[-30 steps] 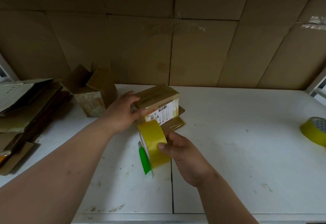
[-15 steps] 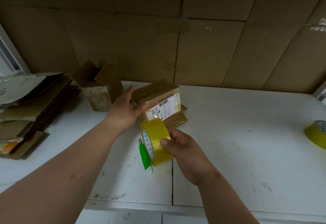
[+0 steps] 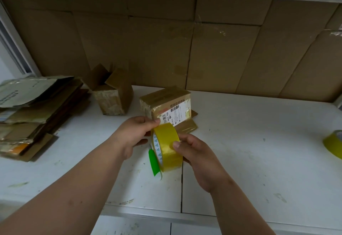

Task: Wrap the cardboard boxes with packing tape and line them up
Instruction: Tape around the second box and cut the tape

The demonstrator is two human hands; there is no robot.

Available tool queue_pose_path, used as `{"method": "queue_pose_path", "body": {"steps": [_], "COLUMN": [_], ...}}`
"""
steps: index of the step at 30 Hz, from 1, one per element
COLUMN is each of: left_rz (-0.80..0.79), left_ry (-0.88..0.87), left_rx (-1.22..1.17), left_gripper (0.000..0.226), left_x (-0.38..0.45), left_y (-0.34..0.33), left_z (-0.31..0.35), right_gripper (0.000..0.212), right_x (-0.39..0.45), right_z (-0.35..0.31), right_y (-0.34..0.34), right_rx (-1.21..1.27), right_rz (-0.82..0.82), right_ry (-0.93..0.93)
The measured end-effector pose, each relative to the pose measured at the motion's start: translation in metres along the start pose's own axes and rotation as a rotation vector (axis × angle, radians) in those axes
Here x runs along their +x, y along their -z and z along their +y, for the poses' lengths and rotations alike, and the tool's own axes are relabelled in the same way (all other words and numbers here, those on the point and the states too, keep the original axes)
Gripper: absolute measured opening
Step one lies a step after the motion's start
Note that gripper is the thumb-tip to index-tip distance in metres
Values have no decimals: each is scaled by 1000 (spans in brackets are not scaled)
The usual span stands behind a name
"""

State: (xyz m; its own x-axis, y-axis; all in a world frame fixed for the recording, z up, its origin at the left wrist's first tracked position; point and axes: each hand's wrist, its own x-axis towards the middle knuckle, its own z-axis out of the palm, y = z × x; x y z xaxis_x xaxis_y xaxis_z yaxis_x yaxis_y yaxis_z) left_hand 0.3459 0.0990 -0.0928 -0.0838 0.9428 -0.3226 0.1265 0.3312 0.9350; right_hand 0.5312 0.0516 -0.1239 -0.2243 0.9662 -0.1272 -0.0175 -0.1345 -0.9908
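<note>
We see a yellow tape roll point(image 3: 167, 148) held above the white table point(image 3: 259, 151); our right hand point(image 3: 196, 153) grips it, our left hand point(image 3: 133, 133) maybe pinches its loose end. A taped brown box point(image 3: 166, 103) sits behind, near a cardboard wall point(image 3: 222, 50).

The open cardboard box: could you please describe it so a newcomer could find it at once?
Start at the white table and look to its back left, beside the stack of flattened cardboard. The open cardboard box stands there. Unlike the taped, labelled box to its right, its top flaps stand open.
</note>
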Motion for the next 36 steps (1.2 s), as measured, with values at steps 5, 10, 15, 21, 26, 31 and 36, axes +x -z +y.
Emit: {"method": "queue_pose_path", "body": {"steps": [5,10,15,21,26,31,36], "left_rz": [19,134,123,126,123,139,327], "left_ry": [6,-6,-136,-109,-60,-19,21], "left_rx": [-62,-107,574,944,1068,958,409], "left_gripper": [31,22,20,65,64,54,52], "left_x": [3,2,-3,-8,-16,-21,-27], "left_y": [0,9,11,6,2,1,15], "left_z": [-5,-25,-58,-59,-56,-53,-50], "right_gripper": [14,18,18,17,17,17,11], "right_x": [0,-2,-1,-1,-6,-10,-14], "right_z": [1,4,7,8,7,5,0], "right_y": [2,2,0,-3,0,-1,3], "right_rx": [15,4,-7,-1,-35,-75,-77], "right_rz": [62,96,117,137,136,132,208], "right_ry": [3,26,18,-3,-4,-25,16]}}
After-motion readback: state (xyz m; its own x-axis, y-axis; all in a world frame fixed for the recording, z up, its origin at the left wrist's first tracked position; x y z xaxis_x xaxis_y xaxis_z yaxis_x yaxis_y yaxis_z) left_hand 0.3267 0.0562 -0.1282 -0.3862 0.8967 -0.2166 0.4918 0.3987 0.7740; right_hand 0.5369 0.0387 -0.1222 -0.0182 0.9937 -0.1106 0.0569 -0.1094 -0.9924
